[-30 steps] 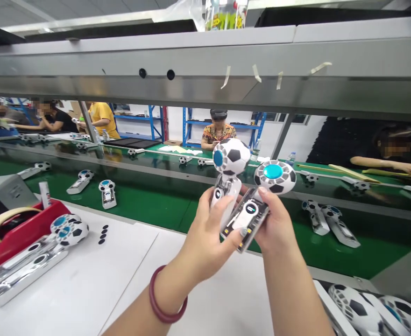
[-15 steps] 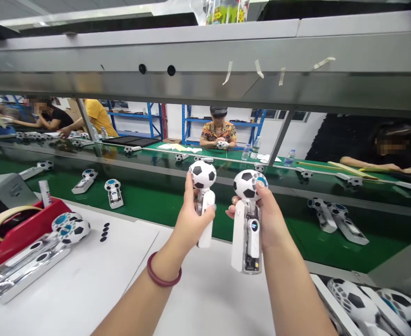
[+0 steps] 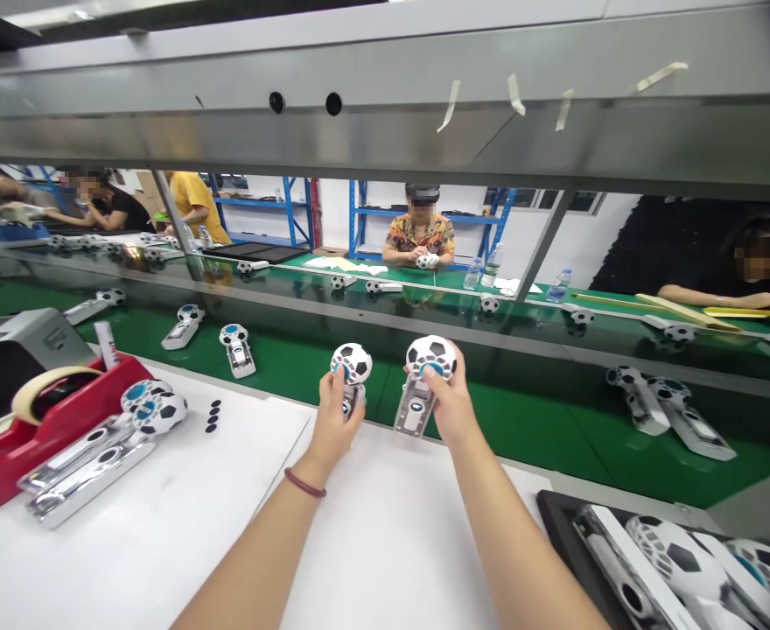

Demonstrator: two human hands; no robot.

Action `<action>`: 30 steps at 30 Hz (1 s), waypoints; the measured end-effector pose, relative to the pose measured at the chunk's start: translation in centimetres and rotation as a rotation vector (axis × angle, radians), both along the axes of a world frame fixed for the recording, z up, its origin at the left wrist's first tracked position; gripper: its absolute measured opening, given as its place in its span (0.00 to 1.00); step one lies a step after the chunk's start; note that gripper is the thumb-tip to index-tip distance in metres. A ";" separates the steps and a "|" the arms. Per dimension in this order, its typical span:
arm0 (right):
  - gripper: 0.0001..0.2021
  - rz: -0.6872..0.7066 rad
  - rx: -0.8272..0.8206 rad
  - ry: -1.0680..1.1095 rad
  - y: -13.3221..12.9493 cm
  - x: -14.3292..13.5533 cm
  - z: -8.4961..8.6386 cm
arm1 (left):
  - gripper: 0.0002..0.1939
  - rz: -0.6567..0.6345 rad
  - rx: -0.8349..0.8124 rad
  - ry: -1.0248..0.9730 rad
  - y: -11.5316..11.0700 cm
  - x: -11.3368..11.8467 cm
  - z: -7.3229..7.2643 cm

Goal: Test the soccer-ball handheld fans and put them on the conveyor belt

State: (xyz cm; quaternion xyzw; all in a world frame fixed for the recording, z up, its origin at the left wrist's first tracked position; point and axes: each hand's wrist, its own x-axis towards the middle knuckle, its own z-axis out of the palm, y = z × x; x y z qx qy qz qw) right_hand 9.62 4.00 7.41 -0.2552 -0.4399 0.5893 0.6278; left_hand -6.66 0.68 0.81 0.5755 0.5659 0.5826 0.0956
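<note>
My left hand (image 3: 336, 416) is closed around a handheld fan (image 3: 353, 362) with a round, football-patterned head. Its thumb lies on the blue centre of the grille, and the fingers hide part of the handle. In my right hand (image 3: 451, 398) is a second handheld fan (image 3: 415, 407), gripped at the neck with the thumb on its blue centre. That fan's clear handle shows the parts inside and a dark oval display. Both fans are held apart from each other, over the border between the white work surface (image 3: 385, 534) and the green belt (image 3: 522, 411).
Similar fans (image 3: 237, 350) lie along the belt. Two more rest against a red tape dispenser (image 3: 63, 429) at left, near several black dots (image 3: 213, 416). A black tray (image 3: 552, 525) of fans stands at lower right. A metal beam (image 3: 385, 131) crosses overhead; co-workers sit opposite.
Both hands have moved forward and away from me with the fans. The right fan has turned, so its grille and display face me more. My view has shifted slightly.
</note>
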 end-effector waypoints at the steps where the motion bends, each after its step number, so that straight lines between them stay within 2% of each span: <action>1: 0.33 -0.009 0.011 -0.013 0.2 -0.5 -1.0 | 0.36 -0.010 -0.018 -0.005 0.0 -0.3 -0.5; 4: 0.35 0.010 0.010 -0.065 0.6 -1.4 -3.9 | 0.43 -0.087 -0.113 -0.185 0.0 -0.6 -1.2; 6: 0.36 0.090 -0.007 -0.133 0.6 -1.5 -5.4 | 0.44 -0.200 -0.239 -0.343 -0.1 -0.5 -1.2; 8: 0.31 0.175 -0.047 -0.266 0.6 -1.5 -6.6 | 0.36 -0.305 -0.390 -0.459 -0.2 -0.3 -1.2; 11: 0.22 0.190 -0.156 -0.374 0.3 -1.7 -7.7 | 0.25 -0.398 -0.512 -0.704 -0.7 -0.1 -1.1; 15: 0.23 0.134 -0.325 -0.179 0.0 -2.3 -8.2 | 0.22 -0.529 -0.487 -1.062 -1.3 0.2 -0.9; 20: 0.27 0.248 -0.387 0.003 -0.5 -2.2 -8.1 | 0.25 -0.567 -0.476 -1.102 -1.3 0.0 -0.8; 30: 0.27 0.349 -0.424 -0.002 -1.3 -1.7 -7.0 | 0.24 -0.556 -0.508 -1.013 -1.6 0.2 -0.3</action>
